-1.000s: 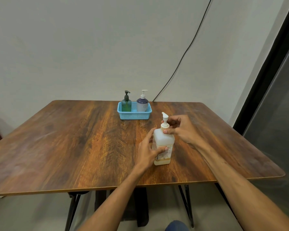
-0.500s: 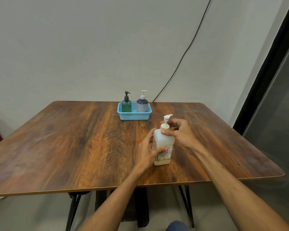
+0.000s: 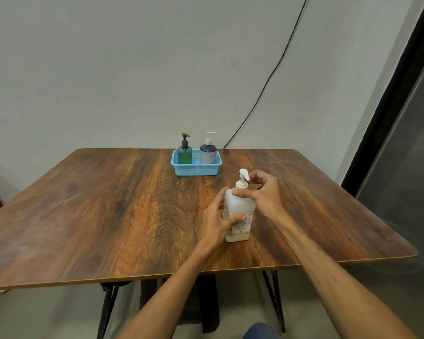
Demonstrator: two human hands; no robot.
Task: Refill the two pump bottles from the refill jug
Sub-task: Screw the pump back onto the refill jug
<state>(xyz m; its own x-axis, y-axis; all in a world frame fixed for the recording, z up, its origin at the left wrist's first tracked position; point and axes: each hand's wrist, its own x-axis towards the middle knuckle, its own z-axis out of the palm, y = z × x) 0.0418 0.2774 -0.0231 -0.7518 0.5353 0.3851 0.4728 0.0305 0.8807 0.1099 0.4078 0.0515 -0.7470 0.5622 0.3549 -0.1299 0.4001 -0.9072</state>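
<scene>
A translucent white refill jug [image 3: 240, 206] with a white pump top [image 3: 243, 177] stands upright on the wooden table [image 3: 108, 211], with a little yellowish liquid at its bottom. My left hand [image 3: 218, 222] grips the jug's body from the left. My right hand [image 3: 261, 194] curls round the pump collar at the jug's neck, thumb in front. A green pump bottle [image 3: 184, 152] and a white-and-purple pump bottle [image 3: 208, 152] stand upright side by side in a blue basket [image 3: 196, 170] at the table's far side.
A black cable [image 3: 267, 81] runs down the wall behind the table. A dark glass panel [image 3: 402, 155] stands along the right. The table's front edge lies close to me, with black legs below.
The pump head has turned, its nozzle now pointing right toward my right hand. My right hand has rotated around the collar. The left hand has kept its grip on the jug.
</scene>
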